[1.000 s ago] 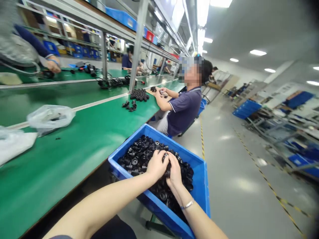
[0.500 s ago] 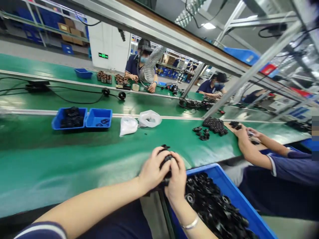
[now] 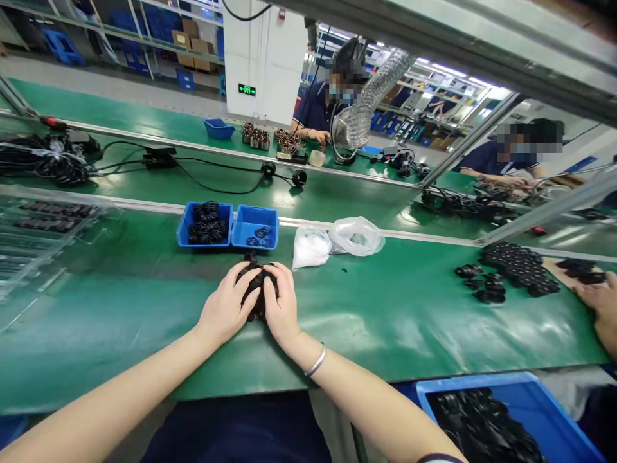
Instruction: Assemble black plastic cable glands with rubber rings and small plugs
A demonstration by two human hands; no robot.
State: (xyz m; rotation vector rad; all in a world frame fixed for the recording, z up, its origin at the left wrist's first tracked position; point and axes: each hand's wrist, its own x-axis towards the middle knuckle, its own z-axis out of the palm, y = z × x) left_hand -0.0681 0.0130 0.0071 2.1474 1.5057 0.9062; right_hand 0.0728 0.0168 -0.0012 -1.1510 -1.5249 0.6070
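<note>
Both of my hands are cupped around a clump of small black plastic parts [image 3: 258,297] on the green tabletop. My left hand [image 3: 229,301] wraps it from the left, and my right hand [image 3: 282,302] presses from the right, with a silver bracelet on that wrist. Fingers cover much of the clump, so the exact shape of the parts is hidden. Just beyond stand two blue bins: the left bin [image 3: 180,236] is heaped with black rings, the right bin [image 3: 241,239] has a few rings at its bottom.
Right of the bins lie a bag of white material [image 3: 311,247] and an opened plastic bag [image 3: 357,236]. Black parts [image 3: 518,265] stand in rows near a co-worker's hand [image 3: 602,299]. A large blue crate [image 3: 535,392] of black parts is at lower right. Clear trays [image 3: 43,238] lie left.
My hands have carried the black parts from beside the crate leftward onto the table in front of the blue bins. The view has turned, bringing the clear trays in at left.
</note>
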